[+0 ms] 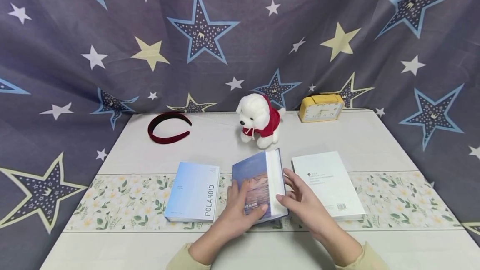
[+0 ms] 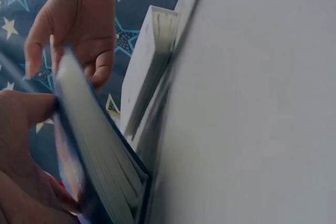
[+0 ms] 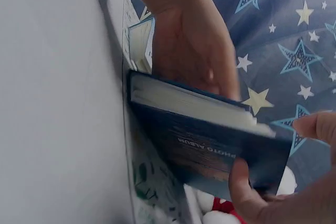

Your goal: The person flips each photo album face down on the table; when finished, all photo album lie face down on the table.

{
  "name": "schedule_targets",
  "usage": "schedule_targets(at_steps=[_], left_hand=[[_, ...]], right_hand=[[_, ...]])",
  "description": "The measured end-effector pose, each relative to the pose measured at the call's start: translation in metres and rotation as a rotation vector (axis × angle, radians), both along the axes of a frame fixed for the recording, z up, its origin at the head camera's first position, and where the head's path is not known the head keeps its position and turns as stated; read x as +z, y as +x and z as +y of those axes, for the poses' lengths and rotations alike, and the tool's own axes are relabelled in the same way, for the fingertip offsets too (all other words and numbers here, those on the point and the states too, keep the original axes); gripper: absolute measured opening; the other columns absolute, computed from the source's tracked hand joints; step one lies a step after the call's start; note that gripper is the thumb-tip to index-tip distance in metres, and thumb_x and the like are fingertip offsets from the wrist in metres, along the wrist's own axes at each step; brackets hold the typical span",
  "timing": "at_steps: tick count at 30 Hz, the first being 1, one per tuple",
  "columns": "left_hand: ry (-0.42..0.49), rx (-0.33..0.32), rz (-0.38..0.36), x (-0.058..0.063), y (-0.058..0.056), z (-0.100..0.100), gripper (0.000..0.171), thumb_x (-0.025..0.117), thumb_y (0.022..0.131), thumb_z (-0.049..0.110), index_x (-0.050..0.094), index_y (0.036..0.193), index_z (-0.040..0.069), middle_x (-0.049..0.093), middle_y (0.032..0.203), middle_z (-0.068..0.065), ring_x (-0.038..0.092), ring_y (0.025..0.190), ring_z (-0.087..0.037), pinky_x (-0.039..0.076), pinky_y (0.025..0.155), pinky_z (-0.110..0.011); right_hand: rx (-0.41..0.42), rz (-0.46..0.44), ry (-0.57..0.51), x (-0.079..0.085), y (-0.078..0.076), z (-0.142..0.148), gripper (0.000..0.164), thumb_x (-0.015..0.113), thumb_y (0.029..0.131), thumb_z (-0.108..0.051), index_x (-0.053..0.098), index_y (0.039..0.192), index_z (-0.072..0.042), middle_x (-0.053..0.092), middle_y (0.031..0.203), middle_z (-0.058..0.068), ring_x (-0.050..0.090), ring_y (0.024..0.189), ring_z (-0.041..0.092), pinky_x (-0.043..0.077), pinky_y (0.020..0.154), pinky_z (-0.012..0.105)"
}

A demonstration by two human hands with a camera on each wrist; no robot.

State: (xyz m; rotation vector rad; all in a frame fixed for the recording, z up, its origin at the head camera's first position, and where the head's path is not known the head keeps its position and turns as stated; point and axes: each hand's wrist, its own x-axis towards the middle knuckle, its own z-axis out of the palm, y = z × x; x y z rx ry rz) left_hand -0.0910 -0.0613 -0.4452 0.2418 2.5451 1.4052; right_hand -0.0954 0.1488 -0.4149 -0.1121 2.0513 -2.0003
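Observation:
A thick photo album with a blue and pinkish scenic cover is tilted between both hands, white page edges facing right. My left hand holds it across the front cover, with fingers at its left edge and thumb on the cover. On the other side, my right hand touches the album with bent fingers. In the right wrist view its fingertip lies against the dark cover and the thumb stands off beyond the corner. The left wrist view shows the page block between the covers.
A pale blue POLAROID album lies at left, a white album at right. Behind are a dark red headband, a white plush dog in a red hoodie, and a yellow clock. A floral strip crosses the table.

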Motion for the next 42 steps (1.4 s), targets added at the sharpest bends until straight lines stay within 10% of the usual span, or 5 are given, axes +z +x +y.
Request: schedule_targets(at_steps=[13,25,32,42], left_hand=[[0.42,-0.182,-0.073,0.017,-0.007,-0.003,0.08,0.041,0.1,0.049,-0.006,0.157,0.017,0.001,0.162,-0.019,0.01,0.146,-0.039,0.016,0.113,-0.058],[0.798,-0.12,-0.123,0.014,-0.01,-0.01,0.088,0.046,0.091,0.013,-0.009,0.156,0.032,-0.008,0.163,-0.01,0.017,0.144,-0.038,0.033,0.109,-0.047],[0.744,0.003,-0.067,0.009,-0.012,-0.016,0.086,0.041,0.086,0.0,-0.001,0.158,0.02,-0.005,0.164,-0.004,-0.007,0.148,-0.026,-0.001,0.117,-0.049],[0.515,0.09,-0.044,0.0,-0.013,-0.016,0.083,0.05,0.094,0.0,0.001,0.158,0.019,0.008,0.163,-0.007,0.006,0.148,-0.028,0.005,0.117,-0.05]], right_hand=[[0.35,0.47,0.118,0.0,0.004,-0.01,0.096,0.079,0.081,-0.012,0.019,0.157,-0.017,0.021,0.161,0.007,0.033,0.14,0.033,0.046,0.099,0.045],[0.347,0.527,0.466,-0.009,0.001,-0.014,0.097,0.083,0.076,-0.035,0.028,0.155,-0.025,0.018,0.161,0.013,0.021,0.144,0.039,0.025,0.107,0.065],[0.257,0.355,0.563,-0.017,-0.004,-0.008,0.098,0.083,0.075,-0.038,0.028,0.155,-0.024,0.013,0.155,0.035,0.026,0.135,0.056,0.029,0.099,0.072],[0.259,0.389,0.585,-0.02,-0.006,-0.001,0.1,0.082,0.077,-0.036,0.024,0.156,-0.012,0.03,0.156,0.016,0.032,0.14,0.037,0.029,0.109,0.057]])
